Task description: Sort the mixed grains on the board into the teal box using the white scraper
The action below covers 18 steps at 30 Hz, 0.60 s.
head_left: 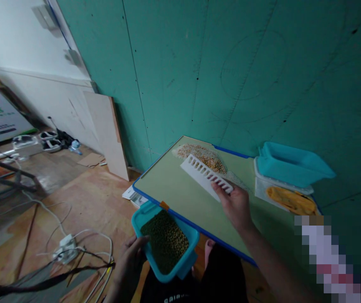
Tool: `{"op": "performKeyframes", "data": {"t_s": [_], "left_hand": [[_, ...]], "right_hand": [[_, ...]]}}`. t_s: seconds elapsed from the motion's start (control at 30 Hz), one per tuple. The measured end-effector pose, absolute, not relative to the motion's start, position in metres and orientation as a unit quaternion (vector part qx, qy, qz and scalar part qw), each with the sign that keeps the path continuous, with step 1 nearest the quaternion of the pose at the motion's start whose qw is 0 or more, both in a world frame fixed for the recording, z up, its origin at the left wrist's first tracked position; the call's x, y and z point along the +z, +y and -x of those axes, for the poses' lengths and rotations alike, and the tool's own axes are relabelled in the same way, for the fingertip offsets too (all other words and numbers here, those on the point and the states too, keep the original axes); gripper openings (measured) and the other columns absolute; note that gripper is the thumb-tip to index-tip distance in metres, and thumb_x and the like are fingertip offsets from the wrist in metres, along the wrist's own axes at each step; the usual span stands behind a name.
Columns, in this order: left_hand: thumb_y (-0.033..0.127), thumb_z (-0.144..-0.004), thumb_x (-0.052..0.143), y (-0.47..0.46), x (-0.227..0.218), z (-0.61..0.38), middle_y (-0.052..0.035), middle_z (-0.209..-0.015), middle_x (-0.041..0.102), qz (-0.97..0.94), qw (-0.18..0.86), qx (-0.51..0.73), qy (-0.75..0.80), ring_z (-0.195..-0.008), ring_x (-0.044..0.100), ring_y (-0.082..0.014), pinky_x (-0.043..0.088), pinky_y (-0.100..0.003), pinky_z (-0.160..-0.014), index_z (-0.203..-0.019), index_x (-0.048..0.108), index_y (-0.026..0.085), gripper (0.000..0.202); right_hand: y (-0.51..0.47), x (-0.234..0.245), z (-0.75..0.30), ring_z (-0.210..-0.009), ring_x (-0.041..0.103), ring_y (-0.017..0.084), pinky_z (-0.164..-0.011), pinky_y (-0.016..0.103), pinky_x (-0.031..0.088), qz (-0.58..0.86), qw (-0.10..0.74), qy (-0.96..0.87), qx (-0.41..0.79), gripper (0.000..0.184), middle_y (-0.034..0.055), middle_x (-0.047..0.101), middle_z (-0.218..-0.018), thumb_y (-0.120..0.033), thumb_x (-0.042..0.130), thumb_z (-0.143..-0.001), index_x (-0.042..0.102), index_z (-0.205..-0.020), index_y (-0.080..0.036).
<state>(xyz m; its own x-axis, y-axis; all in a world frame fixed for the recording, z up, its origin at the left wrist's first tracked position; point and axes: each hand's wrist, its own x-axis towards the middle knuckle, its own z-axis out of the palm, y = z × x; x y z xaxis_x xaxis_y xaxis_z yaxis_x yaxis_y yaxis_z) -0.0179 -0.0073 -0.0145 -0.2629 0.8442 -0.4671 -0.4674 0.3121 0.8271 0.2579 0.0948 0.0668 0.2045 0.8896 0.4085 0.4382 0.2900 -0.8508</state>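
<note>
My left hand (136, 250) grips the rim of a blue plastic tub (164, 277), its thumb over the edge. Dark green beans (159, 240) and tan soybeans (180, 242) lie in the tub, which is held against the table's near edge. In my right hand (235, 206) is a white plastic strip with a row of slots (199, 179), held by one end above the table top (164, 181). Just beyond the strip, a spread of mixed grains and beans (201, 153) lies on the table.
At the table's right end sit an upright blue tub (294, 164), a white tray (265, 189) and a yellow cloth-like item (290, 201). A green wall (174, 84) stands behind. Cables and a power strip (66, 248) lie on the floor at left.
</note>
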Motion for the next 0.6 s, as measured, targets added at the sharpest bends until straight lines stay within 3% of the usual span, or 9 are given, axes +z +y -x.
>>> {"op": "performKeyframes", "data": {"t_s": [0.13, 0.3, 0.43, 0.6], "left_hand": [[0.033, -0.055, 0.090, -0.005, -0.021, 0.021, 0.0029, -0.055, 0.063, -0.165, 0.590, 0.544, 0.573, -0.054, 0.056, -0.0127, 0.047, -0.023, -0.054, -0.060, 0.073, 0.019, 0.022], [0.035, -0.055, 0.092, -0.005, -0.031, 0.024, 0.0026, -0.051, 0.063, -0.155, 0.591, 0.551, 0.569, -0.048, 0.056, -0.0119, 0.049, -0.023, -0.053, -0.061, 0.076, 0.019, 0.024], [0.036, -0.053, 0.093, -0.006, -0.037, 0.029, 0.0004, -0.054, 0.068, -0.140, 0.590, 0.552, 0.572, -0.049, 0.060, -0.0139, 0.049, -0.023, -0.051, -0.058, 0.074, 0.020, 0.025], [0.038, -0.053, 0.095, -0.004, -0.048, 0.035, 0.0009, -0.049, 0.064, -0.130, 0.596, 0.545, 0.576, -0.046, 0.057, -0.0128, 0.048, -0.023, -0.049, -0.059, 0.076, 0.020, 0.027]], "right_hand": [[0.163, 0.059, -0.263, -0.071, 0.072, 0.026, -0.066, 0.032, 0.056, 0.570, 0.546, -0.579, 0.205, 0.038, 0.0090, 0.080, -0.077, -0.053, 0.070, -0.083, 0.079, -0.084, -0.017], [0.214, 0.045, -0.251, -0.068, 0.068, 0.023, -0.063, 0.030, 0.051, 0.552, 0.522, -0.605, 0.240, 0.029, 0.0060, 0.075, -0.070, -0.047, 0.071, -0.078, 0.074, -0.074, -0.019], [0.226, 0.041, -0.245, -0.069, 0.067, 0.022, -0.064, 0.030, 0.050, 0.551, 0.507, -0.610, 0.261, 0.024, 0.0053, 0.075, -0.072, -0.043, 0.073, -0.077, 0.072, -0.074, -0.020], [0.228, 0.039, -0.247, -0.072, 0.070, 0.023, -0.067, 0.030, 0.051, 0.545, 0.493, -0.623, 0.268, 0.021, 0.0063, 0.077, -0.077, -0.040, 0.072, -0.079, 0.074, -0.077, -0.019]]}}
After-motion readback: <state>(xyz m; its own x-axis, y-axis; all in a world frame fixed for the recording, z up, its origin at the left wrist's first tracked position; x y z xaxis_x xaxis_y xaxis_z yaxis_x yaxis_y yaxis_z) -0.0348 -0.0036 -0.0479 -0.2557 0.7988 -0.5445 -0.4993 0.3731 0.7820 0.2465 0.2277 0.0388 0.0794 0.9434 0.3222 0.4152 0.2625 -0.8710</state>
